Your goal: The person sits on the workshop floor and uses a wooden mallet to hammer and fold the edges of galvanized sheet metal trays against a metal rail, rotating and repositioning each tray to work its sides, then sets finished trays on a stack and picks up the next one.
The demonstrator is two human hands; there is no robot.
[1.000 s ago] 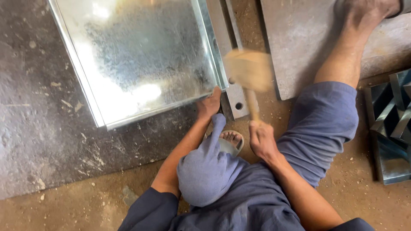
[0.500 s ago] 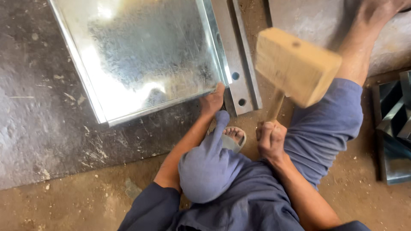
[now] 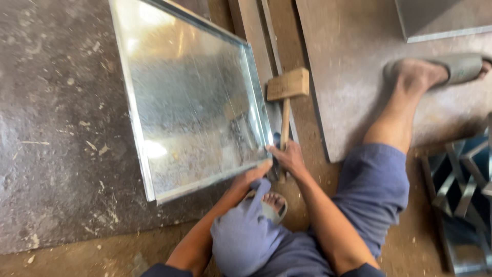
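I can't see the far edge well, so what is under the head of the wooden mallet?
The wooden mallet rests head-down on a long grey metal strip beside the shiny sheet-metal tray. The right hand grips its handle. Whatever lies directly beneath the head is covered.

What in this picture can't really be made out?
Head view only:
- Left hand at the metal tray corner: fingers blurred, grip unclear.
- Right hand on the wooden mallet: handle's lower end hidden by the hand.
- Metal strip under the mallet: top cut off.
- Metal pieces at right: blurred, cut off.
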